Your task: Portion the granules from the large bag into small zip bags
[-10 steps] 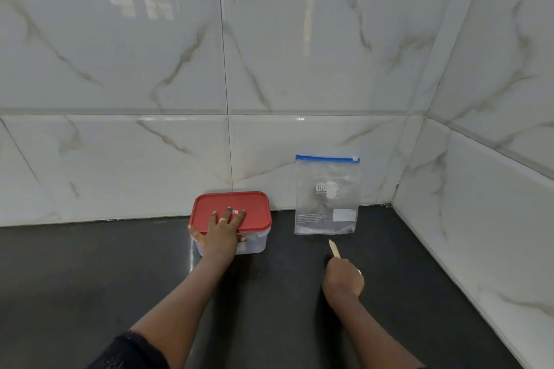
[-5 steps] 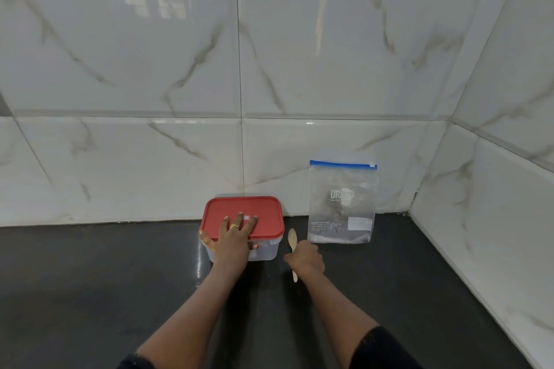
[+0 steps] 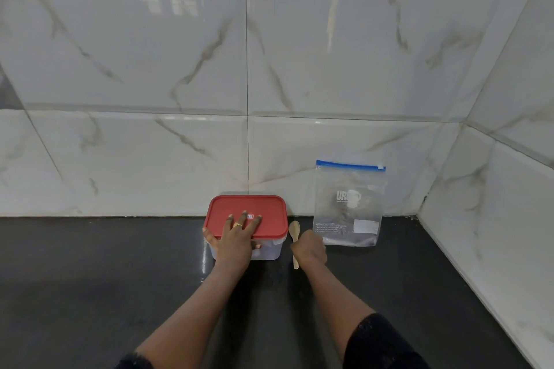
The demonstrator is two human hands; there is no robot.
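1. Left hand (image 3: 235, 238): laid flat on the red lid (image 3: 269, 211) of a clear plastic container (image 3: 274, 250). The fingers are straight and spread across the lid, and the thumb reaches over its left edge. A ring (image 3: 237, 225) is visible on one finger.

2. Right hand (image 3: 310, 249): fingers curled round the handle of a wooden spoon (image 3: 294, 229). The bowl of the spoon points toward the back wall, and the handle end projects below the hand toward the person. The spoon sits in the gap between the container and the large bag (image 3: 349, 207), just beside the container's right side. Whether it touches the desk (image 3: 90, 278) cannot be told.

3. Large bag: clear, with a blue zip strip along the top edge (printed lettering and a white label on its face). It stands upright on the dark desk, leaning against the tiled wall (image 3: 180, 69), to the right of the container and close to the corner. Dark granules lie along its bottom.

4. Surroundings: the container stands close to the back wall. A second tiled wall (image 3: 494, 219) closes off the right side of the desk. The right hand partly covers the bag's lower left corner. A dark sleeve (image 3: 380, 341) covers the right upper arm.
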